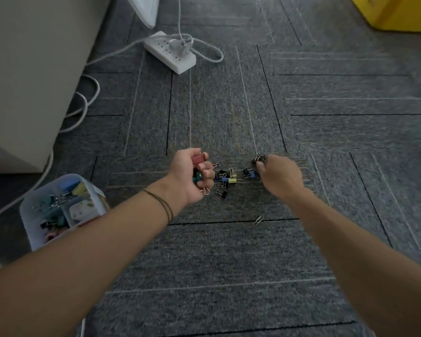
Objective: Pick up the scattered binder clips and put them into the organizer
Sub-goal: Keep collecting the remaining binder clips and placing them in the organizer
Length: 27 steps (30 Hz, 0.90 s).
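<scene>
Partway there I'd say: organizer (pixel 32 229) near left already holds clips, left hand (pixel 190 176) clutches a fistful, right hand (pixel 278 176) pinches a black clip (pixel 257 158), several clips (pixel 229 178) left on the carpet.

The curled left hand (pixel 192 175) hides most of the small coloured metal binder clips (pixel 199 159) it grips, so their number cannot be told; the right hand (pixel 278 175) is motion-blurred, its fingertips covering part of a black binder clip (pixel 258 158); the pale translucent plastic organizer (pixel 29 215) is partly hidden by the left forearm, its contents blurred; the yellow box (pixel 404 13) is cut off by the top-right edge
</scene>
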{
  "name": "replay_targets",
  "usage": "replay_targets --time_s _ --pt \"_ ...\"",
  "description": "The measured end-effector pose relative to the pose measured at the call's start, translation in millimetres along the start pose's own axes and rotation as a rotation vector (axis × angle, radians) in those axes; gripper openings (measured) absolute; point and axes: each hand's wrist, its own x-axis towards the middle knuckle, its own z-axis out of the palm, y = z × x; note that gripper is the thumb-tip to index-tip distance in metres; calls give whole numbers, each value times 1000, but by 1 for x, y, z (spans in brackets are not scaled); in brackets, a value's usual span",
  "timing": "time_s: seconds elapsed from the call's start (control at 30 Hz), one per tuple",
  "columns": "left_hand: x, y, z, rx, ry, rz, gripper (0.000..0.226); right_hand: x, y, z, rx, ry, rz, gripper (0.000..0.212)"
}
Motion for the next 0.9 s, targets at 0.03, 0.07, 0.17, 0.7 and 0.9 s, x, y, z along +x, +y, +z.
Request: replay_targets --time_s 0.03,0.07,0.17,0.7,0.9 --pt "-2 -2 1 -3 -5 -3 33 1 2 1 92 -22 17 38" --pt "-6 -3 2 -1 -13 -4 34 1 3 0 243 -41 59 39" --pt "-23 -2 4 26 -46 21 35 -8 1 -14 1142 -169 300 32" --pt "-135 40 -104 8 209 587 23 -106 -218 -30 2002 -756 282 26" --pt "-160 30 -170 25 454 761 34 -138 -267 -7 1984 -846 328 47"
